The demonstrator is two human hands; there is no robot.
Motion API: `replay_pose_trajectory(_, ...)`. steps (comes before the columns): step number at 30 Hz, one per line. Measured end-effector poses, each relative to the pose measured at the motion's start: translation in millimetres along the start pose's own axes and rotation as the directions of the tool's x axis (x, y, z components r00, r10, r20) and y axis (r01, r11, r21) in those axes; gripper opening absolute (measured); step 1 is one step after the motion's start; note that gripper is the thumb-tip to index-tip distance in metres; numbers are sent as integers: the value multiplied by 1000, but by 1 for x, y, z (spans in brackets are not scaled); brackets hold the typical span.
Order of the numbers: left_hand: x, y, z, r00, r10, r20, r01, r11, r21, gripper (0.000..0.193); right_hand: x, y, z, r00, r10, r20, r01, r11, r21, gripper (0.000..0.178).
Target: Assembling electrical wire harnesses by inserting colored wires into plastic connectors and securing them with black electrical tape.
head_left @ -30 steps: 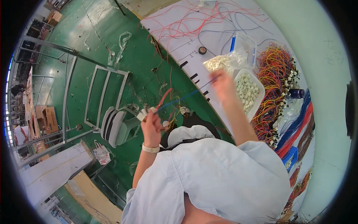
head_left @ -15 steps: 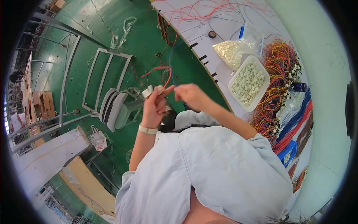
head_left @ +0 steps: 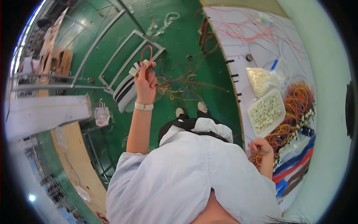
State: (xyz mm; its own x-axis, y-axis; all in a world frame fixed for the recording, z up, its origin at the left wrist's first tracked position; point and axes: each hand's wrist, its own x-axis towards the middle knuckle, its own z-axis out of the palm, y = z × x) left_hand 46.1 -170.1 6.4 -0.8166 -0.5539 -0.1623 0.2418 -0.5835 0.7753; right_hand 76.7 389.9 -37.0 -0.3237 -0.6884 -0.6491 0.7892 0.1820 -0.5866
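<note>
My left hand (head_left: 145,82) is raised over the floor, its fingers closed around white plastic connectors (head_left: 135,69). A red wire (head_left: 149,47) loops up from them. From the same hand a thin blue wire (head_left: 175,83) stretches down and right toward my right hand (head_left: 262,146), growing faint near its end. My right hand is at the table's edge with the fingers curled and pinched, seemingly on that blue wire. Just beyond it stands a white tray (head_left: 282,109) of small pale connectors (head_left: 266,112).
On the white table (head_left: 227,39) lie a bag of cream-coloured parts (head_left: 260,80), a black tape roll (head_left: 249,57), loose red wires and a heap of multicoloured wire harnesses (head_left: 294,108). A metal frame (head_left: 138,34), a stool (head_left: 125,91) and a bag (head_left: 101,114) stand on the green floor.
My hands were close together and have moved far apart. The right hand went right to the table edge, drawing the blue wire out; the left rose with the connectors. My view shifted left.
</note>
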Motion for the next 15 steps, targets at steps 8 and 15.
replay_pose_trajectory(8, -9, 67, -19, 960, 276, 49, -275, 961, -31, 25, -53, 173, -132, 567, 773, -285, -742, 629, 232, 28)
replay_pose_trajectory(15, -47, 66, 5, 971, 177, 163, -166, 983, -77, 29, 118, 79, -53, 952, 260, -161, -150, -63, -987, 27)
